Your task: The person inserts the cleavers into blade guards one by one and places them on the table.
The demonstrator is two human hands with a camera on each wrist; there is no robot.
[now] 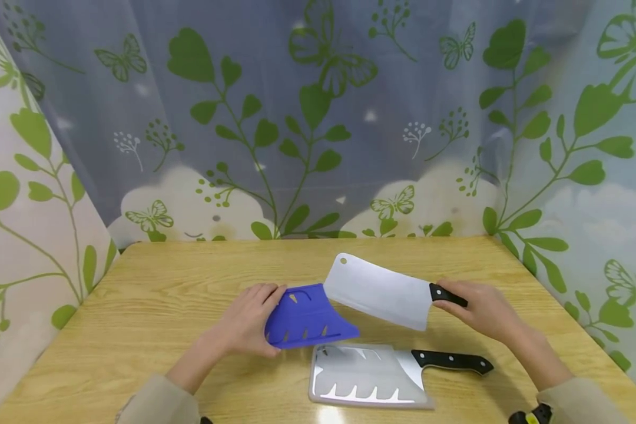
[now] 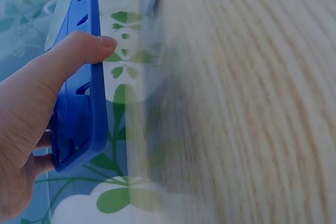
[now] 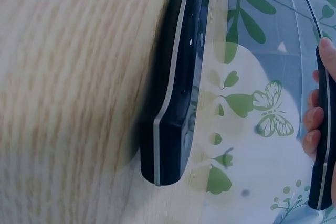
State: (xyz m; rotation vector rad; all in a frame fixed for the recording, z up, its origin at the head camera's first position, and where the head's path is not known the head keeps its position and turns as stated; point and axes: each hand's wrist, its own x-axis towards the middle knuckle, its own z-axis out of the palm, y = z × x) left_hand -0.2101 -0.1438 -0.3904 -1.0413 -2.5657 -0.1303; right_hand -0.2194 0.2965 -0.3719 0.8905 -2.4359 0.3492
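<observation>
Head view: left hand (image 1: 250,321) grips the 9 o'clock end of a blue blade cover (image 1: 314,312); right hand (image 1: 482,307) grips the black handle (image 1: 445,294) of a bare cleaver (image 1: 380,291), at the blade's 3 o'clock. Both pieces are held above the wooden table (image 1: 164,294). The blade lies at 2 o'clock of the cover, outside it; its far edge meets the cover's upper corner in this view, contact uncertain. At 4 o'clock of the cover, a second cleaver (image 1: 407,365) lies flat in a clear cover (image 1: 371,402), handle pointing to 3 o'clock.

Left wrist view adds: the blue cover's thick rim, seen nearly edge-on, with the thumb (image 2: 86,48) hooked over it and other fingers on the opposite side. The slotted face reads clearly only from the head.

Right wrist view adds: fingers (image 3: 313,119) wrapped round the held handle, at 3 o'clock in frame, and a pale strip between the black sides of the lying cleaver's handle. Neither cover is identifiable there.
</observation>
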